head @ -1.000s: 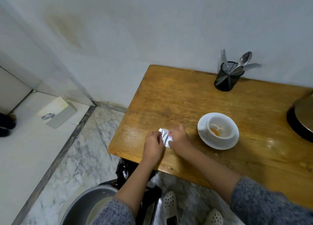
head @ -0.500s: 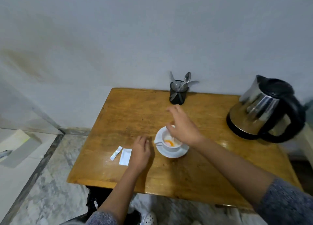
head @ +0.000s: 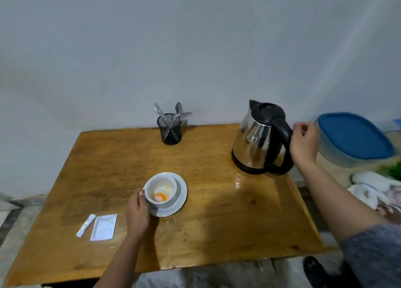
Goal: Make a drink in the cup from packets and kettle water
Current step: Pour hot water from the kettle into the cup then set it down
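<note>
A white cup [head: 161, 189] with orange and white powder at its bottom stands on a white saucer [head: 181, 197] near the middle of the wooden table [head: 217, 222]. My left hand [head: 137, 211] grips the cup's left side at the rim. A steel kettle [head: 258, 140] with a black lid and handle stands at the table's back right. My right hand [head: 304, 141] hovers just right of the kettle's handle, fingers curled and apart, holding nothing. Two white packets, a thin stick [head: 85, 225] and a square sachet [head: 103, 227], lie flat left of my left hand.
A black mesh holder [head: 169, 129] with a fork and spoons stands at the table's back edge by the wall. Right of the table sit a container with a blue lid [head: 353, 138] and white soft things [head: 373, 190]. Marble floor lies below.
Both hands let go of the sachet, now lying on the table. My left hand moved onto the cup. My right hand swung from over the cup to beside the kettle's handle. The view shifted right.
</note>
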A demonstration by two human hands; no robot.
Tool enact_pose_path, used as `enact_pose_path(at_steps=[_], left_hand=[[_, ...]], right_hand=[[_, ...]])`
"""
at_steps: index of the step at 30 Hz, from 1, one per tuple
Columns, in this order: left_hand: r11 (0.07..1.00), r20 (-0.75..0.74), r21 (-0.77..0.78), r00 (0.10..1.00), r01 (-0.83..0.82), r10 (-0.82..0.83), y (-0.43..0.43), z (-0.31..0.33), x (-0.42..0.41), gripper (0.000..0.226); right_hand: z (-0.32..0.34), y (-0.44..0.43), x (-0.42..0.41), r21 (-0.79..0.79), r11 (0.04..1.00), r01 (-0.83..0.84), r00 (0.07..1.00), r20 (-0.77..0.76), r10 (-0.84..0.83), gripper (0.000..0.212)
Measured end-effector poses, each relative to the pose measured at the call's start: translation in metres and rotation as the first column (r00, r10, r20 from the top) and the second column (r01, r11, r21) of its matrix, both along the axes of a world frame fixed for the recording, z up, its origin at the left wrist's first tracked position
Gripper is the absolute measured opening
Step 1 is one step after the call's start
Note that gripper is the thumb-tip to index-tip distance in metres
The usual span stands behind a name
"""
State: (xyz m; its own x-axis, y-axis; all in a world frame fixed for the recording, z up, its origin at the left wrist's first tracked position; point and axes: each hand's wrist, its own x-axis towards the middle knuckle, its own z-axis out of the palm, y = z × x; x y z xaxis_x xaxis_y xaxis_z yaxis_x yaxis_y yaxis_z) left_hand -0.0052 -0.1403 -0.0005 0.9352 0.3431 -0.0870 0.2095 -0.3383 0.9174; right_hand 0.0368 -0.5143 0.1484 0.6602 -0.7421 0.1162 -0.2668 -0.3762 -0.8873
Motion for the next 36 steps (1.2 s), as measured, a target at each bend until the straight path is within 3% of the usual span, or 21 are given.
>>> enact_pose_path(at_steps=[5, 14, 27, 36], left_hand=[[0.999, -0.002, 0.041, 0.999, -0.032, 0.033, -0.006, -0.001, 0.002, 0.027], [0.999, -0.020, 0.031, 0.999, -0.033, 0.034, -0.009, 0.002, 0.002, 0.023], [0.994, -0.052, 0.008, 0.993, 0.109, -0.109, 0.000, 0.017, 0.000, 0.024], [0.979, -0.084, -0.080, 0.977, 0.190, -0.196, 0.015, 0.005, 0.007, 0.026]], right_hand=[[-0.031, 0.009, -0.012, 0.386, 0.920, 0.069, 0.993, 0.065, -0.101, 0.039], [-0.025, 0.012, 0.001, 0.544, 0.818, 0.190, 0.956, 0.088, -0.281, 0.035], [0.011, 0.027, 0.001, 0.419, 0.884, 0.206, 0.951, 0.127, -0.281, 0.037], [0.033, 0.046, -0.008, 0.353, 0.936, 0.016, 0.983, 0.166, -0.079, 0.033]])
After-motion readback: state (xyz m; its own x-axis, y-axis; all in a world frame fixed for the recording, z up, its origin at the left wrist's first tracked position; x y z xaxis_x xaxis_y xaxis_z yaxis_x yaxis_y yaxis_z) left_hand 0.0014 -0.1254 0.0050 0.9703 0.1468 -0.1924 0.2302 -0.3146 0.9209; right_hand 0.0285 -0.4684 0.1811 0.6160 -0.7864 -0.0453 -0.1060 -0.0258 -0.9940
